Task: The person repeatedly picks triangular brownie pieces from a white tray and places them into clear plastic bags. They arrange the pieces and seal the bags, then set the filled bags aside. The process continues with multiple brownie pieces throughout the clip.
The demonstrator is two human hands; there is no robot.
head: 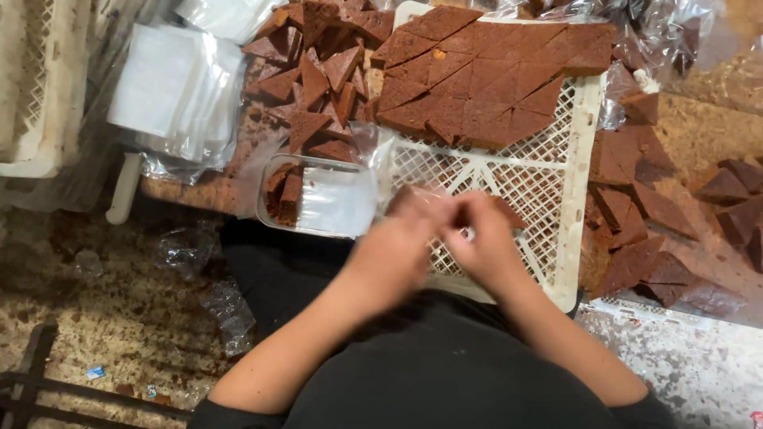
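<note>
My left hand [397, 246] and my right hand [485, 242] meet over the near part of a white lattice tray [509, 179]. Together they pinch a thin clear wrapper [433, 197] around a small brown cake piece [502, 208]; motion blur hides the exact grip. On the far half of the tray lies a slab of brown cake cut into triangles [485, 71]. Left of my hands stands a clear plastic box [322, 199] with two cake pieces upright at its left end.
Loose cake triangles [318, 79] are heaped beyond the box. A stack of clear white bags [171, 87] lies at the left. More wrapped cake pieces [660, 214] sit to the right of the tray. Crumpled plastic scraps [226, 306] lie on the speckled floor.
</note>
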